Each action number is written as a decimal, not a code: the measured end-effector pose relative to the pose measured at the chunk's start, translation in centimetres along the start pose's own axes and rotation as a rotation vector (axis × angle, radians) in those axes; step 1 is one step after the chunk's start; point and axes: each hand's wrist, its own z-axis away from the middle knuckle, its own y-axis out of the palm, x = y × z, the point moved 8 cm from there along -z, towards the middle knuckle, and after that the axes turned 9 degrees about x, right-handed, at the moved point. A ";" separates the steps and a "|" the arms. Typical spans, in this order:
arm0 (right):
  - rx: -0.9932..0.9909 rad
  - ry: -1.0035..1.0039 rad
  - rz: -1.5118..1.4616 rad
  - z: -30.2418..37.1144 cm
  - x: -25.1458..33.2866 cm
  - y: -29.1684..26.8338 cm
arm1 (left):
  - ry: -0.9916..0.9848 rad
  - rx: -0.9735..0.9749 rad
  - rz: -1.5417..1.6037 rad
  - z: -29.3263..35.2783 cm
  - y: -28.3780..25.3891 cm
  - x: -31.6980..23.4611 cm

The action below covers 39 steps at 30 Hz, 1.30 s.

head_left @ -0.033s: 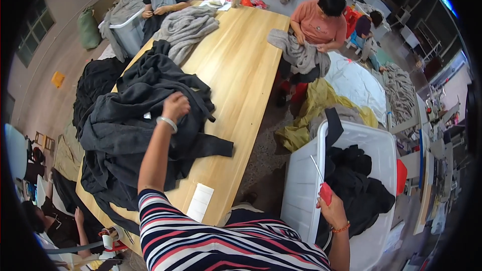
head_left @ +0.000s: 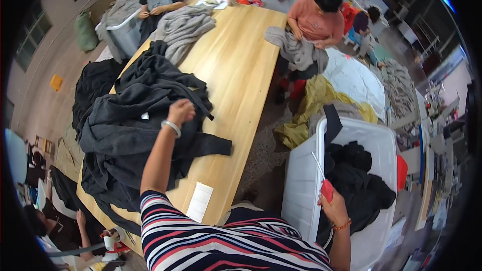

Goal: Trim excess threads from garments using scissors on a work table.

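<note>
My left hand (head_left: 182,112) is closed above a heap of dark grey knit garments (head_left: 135,120) on the wooden table. Whether it pinches any cloth is hidden by its curled fingers. A small white label (head_left: 145,116) shows on the knit beside that wrist. In my right hand (head_left: 335,210) is a red-handled tool with a thin metal shaft (head_left: 327,189), pointing up and to the left. This hand is over the near side of a white plastic bin (head_left: 300,185) holding black garments (head_left: 359,190).
A white paper (head_left: 200,201) lies on the wooden table (head_left: 236,70) near my body. Grey knits (head_left: 183,27) are heaped at its far end. People sit at the far left and far right, handling cloth; another person is at lower left. Yellow sheeting (head_left: 311,108) lies beyond the bin.
My left hand is slightly lower and farther right over the dark garments. The person at the far left has raised their head. My right hand still holds the red-handled tool.
</note>
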 end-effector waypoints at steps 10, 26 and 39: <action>-0.165 0.208 -0.233 5.1 -11.2 -4.1 | -0.037 0.581 -0.307 2.3 27.7 9.1; -0.194 0.340 -0.553 14.7 -22.9 -3.4 | 0.196 1.385 -0.649 21.5 55.4 18.0; 0.280 -0.004 -0.515 -6.8 -2.4 0.1 | 0.328 0.603 -0.905 3.9 26.9 8.1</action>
